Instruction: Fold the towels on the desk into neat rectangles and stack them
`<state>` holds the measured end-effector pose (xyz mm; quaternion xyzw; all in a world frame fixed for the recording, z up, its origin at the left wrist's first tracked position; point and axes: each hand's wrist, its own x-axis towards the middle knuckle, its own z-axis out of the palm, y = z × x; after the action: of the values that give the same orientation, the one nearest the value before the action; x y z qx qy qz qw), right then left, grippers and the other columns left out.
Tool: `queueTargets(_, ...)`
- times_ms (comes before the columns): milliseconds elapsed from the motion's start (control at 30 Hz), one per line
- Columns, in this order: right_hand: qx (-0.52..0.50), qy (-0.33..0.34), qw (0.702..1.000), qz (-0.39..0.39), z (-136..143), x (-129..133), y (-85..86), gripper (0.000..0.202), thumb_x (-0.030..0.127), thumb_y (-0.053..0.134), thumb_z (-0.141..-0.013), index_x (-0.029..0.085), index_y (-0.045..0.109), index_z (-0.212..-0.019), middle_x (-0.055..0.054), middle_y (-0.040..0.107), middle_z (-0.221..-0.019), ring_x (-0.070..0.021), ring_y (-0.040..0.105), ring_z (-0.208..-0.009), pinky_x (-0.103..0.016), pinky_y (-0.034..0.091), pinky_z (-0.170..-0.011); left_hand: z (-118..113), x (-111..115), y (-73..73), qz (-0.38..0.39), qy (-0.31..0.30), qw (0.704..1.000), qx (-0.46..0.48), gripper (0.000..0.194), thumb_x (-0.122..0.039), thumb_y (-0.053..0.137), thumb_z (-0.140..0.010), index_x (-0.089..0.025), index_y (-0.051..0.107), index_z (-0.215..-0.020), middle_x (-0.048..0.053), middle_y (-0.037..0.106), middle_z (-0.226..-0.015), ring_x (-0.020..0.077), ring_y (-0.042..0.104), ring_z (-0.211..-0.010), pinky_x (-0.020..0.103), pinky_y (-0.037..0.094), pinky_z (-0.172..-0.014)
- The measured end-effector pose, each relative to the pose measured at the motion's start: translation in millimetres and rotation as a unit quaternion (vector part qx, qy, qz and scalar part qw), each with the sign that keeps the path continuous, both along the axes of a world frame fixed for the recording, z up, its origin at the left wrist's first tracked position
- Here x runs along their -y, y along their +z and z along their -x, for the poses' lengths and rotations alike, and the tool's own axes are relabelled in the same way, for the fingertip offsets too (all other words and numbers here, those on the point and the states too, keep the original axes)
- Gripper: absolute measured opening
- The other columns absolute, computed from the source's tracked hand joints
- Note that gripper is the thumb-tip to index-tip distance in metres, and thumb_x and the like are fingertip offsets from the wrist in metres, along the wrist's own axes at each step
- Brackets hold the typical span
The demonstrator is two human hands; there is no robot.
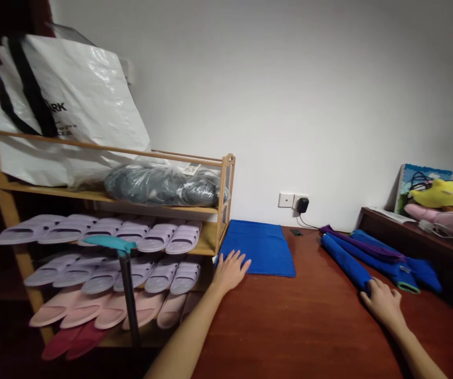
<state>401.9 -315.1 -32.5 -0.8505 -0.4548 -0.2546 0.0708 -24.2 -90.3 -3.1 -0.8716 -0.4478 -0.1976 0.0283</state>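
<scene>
A flat blue cloth [263,247], neatly squared, lies on the reddish-brown table against the wall, beside the rack. My left hand [232,269] rests on its near left corner with the fingers spread. Farther right, a long narrow blue cloth [344,262], rolled or folded into a strip, runs toward me. My right hand [382,301] has its fingers curled over the near end of that strip, partly hiding it. Just right of the strip lie more blue cloths [423,268], one with a green edge, and a purple cloth [380,250].
At left, a wooden rack [221,184] holds several slippers [184,237], a plastic-wrapped grey bundle [163,184] and a large white bag [80,89]. A teal-topped pole [129,295] stands before it. A black plug [302,205] trails a cord. A yellow plush toy [443,193] sits on the right ledge.
</scene>
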Motion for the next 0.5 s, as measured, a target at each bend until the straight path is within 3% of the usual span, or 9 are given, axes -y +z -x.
queueTargets(133,0.009,0.024,1.0,0.003,37.7,31.4,-1.1,0.034,0.042,0.037,-0.079,0.018,0.057,-0.093,-0.012,0.056,-0.117,-0.0258,0.051,-0.105,-0.044,0.034,-0.089,1.2,-1.4,-1.1,0.011,-0.008,1.0,-0.006,0.053,-0.049,0.025,-0.095,-0.021,0.052,-0.13,0.01,0.046,-0.138,0.0295,0.034,-0.131,0.057,0.02,-0.105)
queueTargets(233,-0.023,0.094,0.995,-0.008,64.2,67.2,8.1,0.041,0.052,0.037,-0.081,0.02,0.06,-0.093,-0.01,0.06,-0.11,-0.0257,0.054,-0.1,-0.042,0.035,-0.09,1.6,-3.1,-3.5,0.013,-0.017,1.0,-0.013,0.052,-0.048,0.03,-0.094,-0.02,0.05,-0.132,0.012,0.043,-0.14,0.0315,0.031,-0.132,0.059,0.018,-0.104)
queueTargets(300,-0.1,0.127,0.987,-0.016,72.7,88.4,17.6,0.045,0.055,0.032,-0.083,0.021,0.061,-0.088,-0.008,0.065,-0.096,-0.0233,0.058,-0.088,-0.037,0.04,-0.085,1.6,-3.5,-5.0,0.013,-0.02,1.0,-0.009,0.05,-0.046,0.033,-0.093,-0.019,0.05,-0.132,0.013,0.042,-0.141,0.0326,0.031,-0.132,0.06,0.018,-0.104)
queueTargets(367,-0.202,0.11,0.973,-0.031,73.8,100.7,24.4,0.048,0.059,0.03,-0.084,0.022,0.061,-0.081,-0.005,0.066,-0.08,-0.0202,0.06,-0.075,-0.03,0.045,-0.073,1.7,-2.9,-5.2,0.016,-0.021,1.0,0.0,0.05,-0.046,0.035,-0.092,-0.019,0.051,-0.131,0.013,0.043,-0.14,0.0333,0.031,-0.132,0.06,0.018,-0.103)
queueTargets(433,-0.281,0.093,0.954,-0.055,71.0,102.4,23.9,0.049,0.064,0.035,-0.08,0.022,0.061,-0.076,-0.003,0.066,-0.074,-0.0189,0.06,-0.069,-0.026,0.047,-0.064,2.4,-0.9,-3.5,0.017,-0.02,1.0,0.008,0.049,-0.046,0.034,-0.092,-0.019,0.052,-0.13,0.013,0.044,-0.14,0.0334,0.032,-0.131,0.06,0.017,-0.103)
queueTargets(500,-0.316,0.122,0.938,-0.067,68.3,97.0,15.4,0.048,0.068,0.044,-0.073,0.023,0.062,-0.078,-0.002,0.067,-0.078,-0.0201,0.062,-0.074,-0.026,0.05,-0.066,3.6,3.0,0.2,0.011,-0.018,1.0,0.017,0.05,-0.046,0.03,-0.094,-0.019,0.051,-0.13,0.012,0.045,-0.139,0.0318,0.033,-0.131,0.058,0.013,-0.106)
